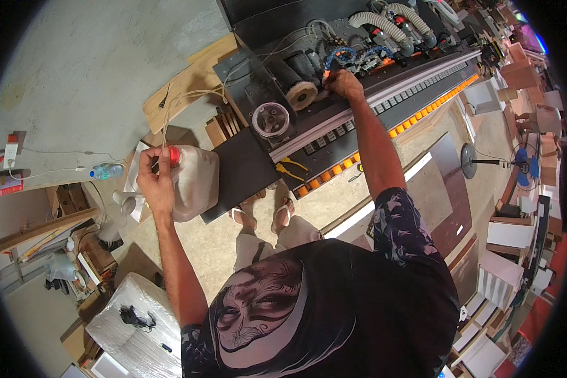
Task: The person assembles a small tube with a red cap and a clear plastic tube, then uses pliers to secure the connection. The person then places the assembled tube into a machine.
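Note:
My left hand (156, 179) is closed in a pinch on a thin pale tube (164, 129), right beside the red cap (175, 155) of a whitish plastic jug (198, 183). The tube loops up from the jug toward the dark edge-banding-style machine (246, 82). Far to the right, my right hand (345, 85) reaches into that machine with its fingers curled, next to a pale round buffing wheel (302, 95) and a blue coiled hose (341, 55). Whatever those fingertips grip is hidden.
Yellow-handled pliers (293, 167) lie by the machine's near end, below a clear-faced round wheel (271, 120). Orange rollers (337, 170) line its front edge. A water bottle (107, 171) stands left of the jug. A pedestal fan (469, 160) stands at right.

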A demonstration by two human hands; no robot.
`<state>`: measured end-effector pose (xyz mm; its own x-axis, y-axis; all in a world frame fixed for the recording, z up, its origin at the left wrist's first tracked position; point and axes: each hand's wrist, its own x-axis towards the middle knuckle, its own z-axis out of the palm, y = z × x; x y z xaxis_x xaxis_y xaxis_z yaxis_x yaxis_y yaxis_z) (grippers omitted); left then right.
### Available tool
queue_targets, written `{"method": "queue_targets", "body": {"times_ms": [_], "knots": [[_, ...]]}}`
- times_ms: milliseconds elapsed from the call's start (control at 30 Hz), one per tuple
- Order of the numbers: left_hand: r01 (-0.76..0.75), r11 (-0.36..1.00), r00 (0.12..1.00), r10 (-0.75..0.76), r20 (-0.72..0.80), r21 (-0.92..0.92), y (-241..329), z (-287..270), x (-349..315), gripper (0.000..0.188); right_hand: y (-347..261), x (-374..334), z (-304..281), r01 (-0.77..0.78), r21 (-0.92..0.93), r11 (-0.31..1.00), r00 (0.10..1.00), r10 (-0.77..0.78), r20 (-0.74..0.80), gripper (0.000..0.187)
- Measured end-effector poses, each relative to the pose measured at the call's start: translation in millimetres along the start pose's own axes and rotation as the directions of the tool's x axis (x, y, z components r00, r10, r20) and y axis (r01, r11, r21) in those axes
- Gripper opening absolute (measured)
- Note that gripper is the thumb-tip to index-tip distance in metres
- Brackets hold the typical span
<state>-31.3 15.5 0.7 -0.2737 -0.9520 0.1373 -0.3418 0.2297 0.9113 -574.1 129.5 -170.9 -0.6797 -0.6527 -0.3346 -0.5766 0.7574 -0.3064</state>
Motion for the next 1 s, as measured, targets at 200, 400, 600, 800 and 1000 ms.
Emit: {"method": "queue_targets", "body": {"times_ms": [200,400,600,800,1000], "knots": [[0.015,1.000,1.000,-0.015,-0.023,0.016,-5,-2,0,0.026,-14,-27,-30,-0.092,-0.292,0.952,0.996,0.091,-0.016,0.044],[-0.038,0.999,0.999,0.039,-0.025,0.031,-3,0,-1,0.027,-1,-18,-17,0.035,-0.473,0.880,0.967,0.090,0.238,0.051],[-0.028,1.000,1.000,0.028,-0.009,0.008,-6,-2,-1,0.027,-12,-10,-12,0.022,-0.527,0.850,0.947,0.151,0.282,0.050],[-0.058,0.998,0.998,0.057,-0.010,-0.032,-4,-2,-2,0.024,-29,-8,-9,-0.054,-0.506,0.861,0.944,0.209,0.255,0.048],[-0.055,0.998,0.998,0.055,-0.011,0.018,4,1,-3,0.024,-7,-3,-4,-0.031,-0.540,0.841,0.960,0.176,0.218,0.050]]}}
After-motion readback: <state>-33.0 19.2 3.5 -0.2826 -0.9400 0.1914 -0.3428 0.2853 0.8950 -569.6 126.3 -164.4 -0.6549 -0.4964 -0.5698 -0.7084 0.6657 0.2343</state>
